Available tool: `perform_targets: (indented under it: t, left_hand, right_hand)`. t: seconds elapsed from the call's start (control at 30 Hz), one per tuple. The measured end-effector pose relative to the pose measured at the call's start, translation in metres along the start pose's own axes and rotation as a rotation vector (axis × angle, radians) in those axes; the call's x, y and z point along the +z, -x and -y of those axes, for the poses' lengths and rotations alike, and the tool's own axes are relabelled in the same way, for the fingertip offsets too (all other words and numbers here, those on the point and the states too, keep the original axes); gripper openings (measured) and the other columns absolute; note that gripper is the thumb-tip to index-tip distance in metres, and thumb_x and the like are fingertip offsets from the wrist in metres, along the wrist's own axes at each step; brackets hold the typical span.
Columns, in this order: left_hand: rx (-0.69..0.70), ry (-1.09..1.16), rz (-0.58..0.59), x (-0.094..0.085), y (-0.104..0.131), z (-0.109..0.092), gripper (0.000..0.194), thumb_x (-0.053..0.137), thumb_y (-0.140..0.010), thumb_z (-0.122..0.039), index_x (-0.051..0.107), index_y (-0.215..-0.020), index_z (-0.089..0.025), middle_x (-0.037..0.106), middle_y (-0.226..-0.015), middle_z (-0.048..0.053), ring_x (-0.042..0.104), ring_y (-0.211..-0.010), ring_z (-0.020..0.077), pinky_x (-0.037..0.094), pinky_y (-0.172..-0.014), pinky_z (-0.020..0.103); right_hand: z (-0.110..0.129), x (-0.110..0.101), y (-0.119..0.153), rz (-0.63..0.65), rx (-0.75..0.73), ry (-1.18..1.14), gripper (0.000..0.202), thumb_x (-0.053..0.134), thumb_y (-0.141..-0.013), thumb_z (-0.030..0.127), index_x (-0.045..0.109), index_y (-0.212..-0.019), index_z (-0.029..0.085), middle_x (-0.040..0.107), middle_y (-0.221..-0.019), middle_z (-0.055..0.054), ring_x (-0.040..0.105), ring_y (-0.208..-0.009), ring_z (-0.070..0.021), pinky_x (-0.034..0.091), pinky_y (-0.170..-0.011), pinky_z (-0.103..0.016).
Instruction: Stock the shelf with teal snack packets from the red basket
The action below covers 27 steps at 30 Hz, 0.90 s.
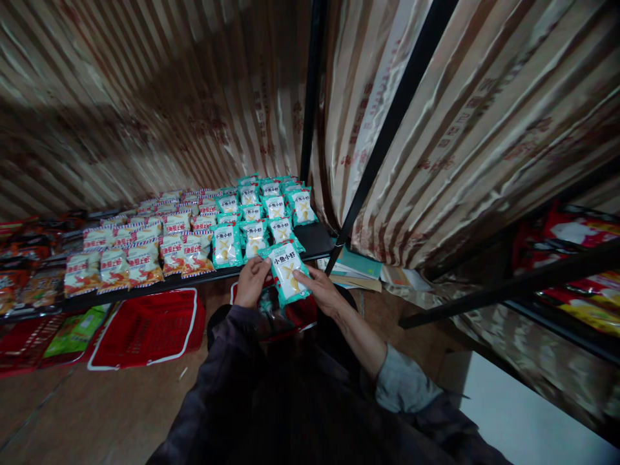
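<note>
Teal-edged snack packet: white front, dark lettering.

One wide head view, forward and down
Looks out over the wearer's sleeves from above; left hand and right hand sit near, just below mid-frame, the shelf just beyond them, the curtain farther back across the top, floor at lower left
</note>
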<state>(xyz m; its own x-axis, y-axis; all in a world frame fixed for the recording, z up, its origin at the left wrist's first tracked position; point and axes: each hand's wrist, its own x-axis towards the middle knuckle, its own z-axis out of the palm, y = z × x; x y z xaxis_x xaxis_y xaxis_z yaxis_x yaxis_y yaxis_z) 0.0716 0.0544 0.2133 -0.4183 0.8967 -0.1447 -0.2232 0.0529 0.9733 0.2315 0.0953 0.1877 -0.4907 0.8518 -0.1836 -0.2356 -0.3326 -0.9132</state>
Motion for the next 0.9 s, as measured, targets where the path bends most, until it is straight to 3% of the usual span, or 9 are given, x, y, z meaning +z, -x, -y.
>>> perform_targets:
  t: [0.1,0.33,0.47,0.6,0.77,0.9]
  left_hand:
    - [-0.013,-0.003,0.04,0.004,0.003,0.005,0.051,0.072,-0.057,-0.05,0.054,-0.09,-0.015,0.065,-0.086,0.004,0.061,-0.077,0.0144,0.047,-0.063,0.024]
    - [-0.01,-0.013,-0.043,0.009,0.002,0.014,0.049,0.072,-0.059,-0.045,0.053,-0.093,-0.015,0.064,-0.084,0.004,0.061,-0.075,0.0138,0.047,-0.068,0.026]
    - [0.121,-0.132,-0.181,0.012,0.004,0.022,0.039,0.067,-0.065,-0.037,0.052,-0.095,-0.016,0.061,-0.092,0.006,0.06,-0.075,0.013,0.048,-0.07,0.026]
    - [0.26,-0.27,-0.261,0.014,0.009,0.026,0.027,0.058,-0.073,-0.033,0.051,-0.094,-0.017,0.059,-0.091,0.006,0.059,-0.075,0.0132,0.048,-0.071,0.026]
    - [0.273,-0.175,-0.214,0.015,0.019,0.021,0.029,0.057,-0.075,-0.033,0.054,-0.098,-0.018,0.06,-0.099,0.008,0.059,-0.088,0.0166,0.047,-0.076,0.027]
    - [0.17,0.052,-0.031,0.022,0.031,0.009,0.043,0.061,-0.074,-0.041,0.054,-0.11,-0.02,0.06,-0.112,0.007,0.056,-0.103,0.0192,0.043,-0.089,0.029]
  right_hand:
    - [0.001,0.002,0.0,-0.01,-0.022,-0.005,0.053,0.076,-0.06,0.044,0.066,-0.104,0.017,0.072,-0.087,-0.006,0.066,-0.07,-0.0199,0.051,-0.07,-0.033]
    - [-0.001,0.003,0.0,-0.041,-0.058,0.062,0.054,0.074,-0.061,0.046,0.064,-0.104,0.015,0.071,-0.086,-0.006,0.065,-0.071,-0.0203,0.051,-0.07,-0.034]
    - [-0.005,0.004,-0.002,-0.128,-0.145,0.265,0.05,0.069,-0.065,0.048,0.063,-0.106,0.018,0.07,-0.088,-0.004,0.064,-0.076,-0.0205,0.052,-0.07,-0.034]
    - [-0.006,0.009,0.001,-0.155,-0.246,0.479,0.054,0.063,-0.072,0.046,0.055,-0.121,0.023,0.068,-0.097,-0.003,0.063,-0.084,-0.0221,0.051,-0.077,-0.037]
    - [0.004,0.019,0.014,-0.168,-0.519,0.864,0.051,0.052,-0.082,0.038,0.046,-0.13,0.023,0.056,-0.125,-0.007,0.052,-0.111,-0.0253,0.041,-0.095,-0.042]
    - [0.01,0.031,0.025,-0.216,-0.695,1.195,0.053,0.046,-0.085,0.031,0.038,-0.136,0.017,0.046,-0.133,-0.013,0.044,-0.118,-0.028,0.037,-0.099,-0.046]
